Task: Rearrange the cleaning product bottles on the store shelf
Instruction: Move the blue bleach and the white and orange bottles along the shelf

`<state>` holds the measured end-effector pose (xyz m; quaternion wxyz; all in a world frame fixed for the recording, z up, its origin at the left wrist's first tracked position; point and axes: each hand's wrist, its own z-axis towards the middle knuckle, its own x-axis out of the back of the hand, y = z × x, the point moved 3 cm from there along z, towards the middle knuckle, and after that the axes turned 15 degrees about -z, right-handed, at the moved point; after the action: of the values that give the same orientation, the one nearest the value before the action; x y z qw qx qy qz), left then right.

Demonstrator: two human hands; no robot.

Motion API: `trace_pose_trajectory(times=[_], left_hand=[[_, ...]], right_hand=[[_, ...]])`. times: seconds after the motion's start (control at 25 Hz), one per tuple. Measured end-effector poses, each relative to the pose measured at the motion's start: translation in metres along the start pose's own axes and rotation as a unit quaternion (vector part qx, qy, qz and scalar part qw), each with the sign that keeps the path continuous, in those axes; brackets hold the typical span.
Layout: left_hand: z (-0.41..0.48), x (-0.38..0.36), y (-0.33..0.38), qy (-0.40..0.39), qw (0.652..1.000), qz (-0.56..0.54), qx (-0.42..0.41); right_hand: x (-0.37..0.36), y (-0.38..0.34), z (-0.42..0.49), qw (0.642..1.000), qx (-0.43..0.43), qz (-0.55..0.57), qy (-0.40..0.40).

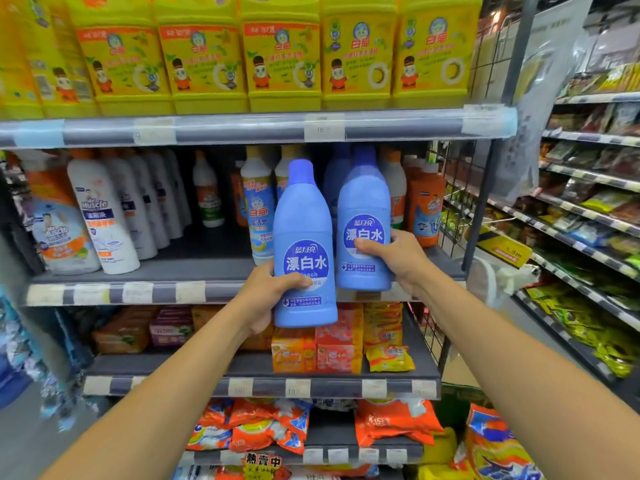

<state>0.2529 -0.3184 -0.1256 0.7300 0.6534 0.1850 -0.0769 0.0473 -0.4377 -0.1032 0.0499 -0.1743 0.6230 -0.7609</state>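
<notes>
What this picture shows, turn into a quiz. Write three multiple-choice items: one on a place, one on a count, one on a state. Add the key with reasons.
1. Where do the yellow jugs stand?
A. on the shelf above the bottle row
B. on the lowest shelf
C. on the floor

2. How many blue bleach bottles does the person hold?
A. one
B. two
C. three

3. How is the left hand's bottle?
A. lying flat
B. uncapped
C. upright and capped

Key:
1 A, the jugs line the shelf over the bottle row.
2 B, the left hand grips one and the right hand grips the right hand's bottle.
3 C, it is held upright with its blue cap on.
</notes>
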Motion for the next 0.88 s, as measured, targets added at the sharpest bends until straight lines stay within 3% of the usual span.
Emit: trace_pose_trajectory(times=[0.52,0.88], left_hand=[[0.054,0.004,-0.004,0.003,0.999,0.001,-0.033],[0.067,0.006,0.001,0.003,0.999,0.001,-0.041]], right_hand=[[-0.024,0.034,0.130,0.999,0.003,-0.024,0.036],[-0.025,0.049,0.134,0.983,0.008,-0.178,0.050]])
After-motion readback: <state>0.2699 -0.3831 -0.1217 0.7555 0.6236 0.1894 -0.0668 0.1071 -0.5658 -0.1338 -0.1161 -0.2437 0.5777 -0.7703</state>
